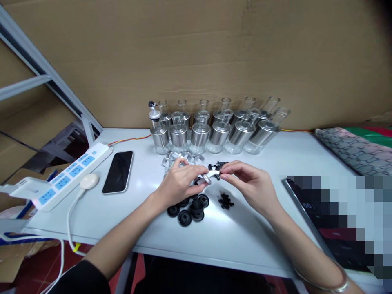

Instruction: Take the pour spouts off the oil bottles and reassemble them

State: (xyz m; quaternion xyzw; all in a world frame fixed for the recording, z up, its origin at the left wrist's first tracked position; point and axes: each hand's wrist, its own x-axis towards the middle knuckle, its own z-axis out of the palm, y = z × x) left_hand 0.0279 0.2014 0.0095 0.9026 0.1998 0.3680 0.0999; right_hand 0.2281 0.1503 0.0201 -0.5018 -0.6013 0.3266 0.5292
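My left hand [183, 179] is closed around a silver-and-white pourer spout [207, 178], whose tip points right. Thumb and forefinger of my right hand [251, 181] pinch together at that tip, on what looks like a small black piece, mostly hidden by the fingers. Below my left hand lie several round black stoppers [185, 218]. A small heap of black pieces [226, 201] sits under my right hand, and more black parts [223, 163] lie behind the fingers. Several silver-and-white spout parts [179, 156] rest beyond my left hand, partly covered by it.
Two rows of glass bottles with metal sleeves [200, 136] stand at the back; the front-left bottle carries a spout with a black tip [152, 105]. To the left are a phone [118, 172] and a power strip [73, 175]. A dark-screened device [318, 220] lies at right.
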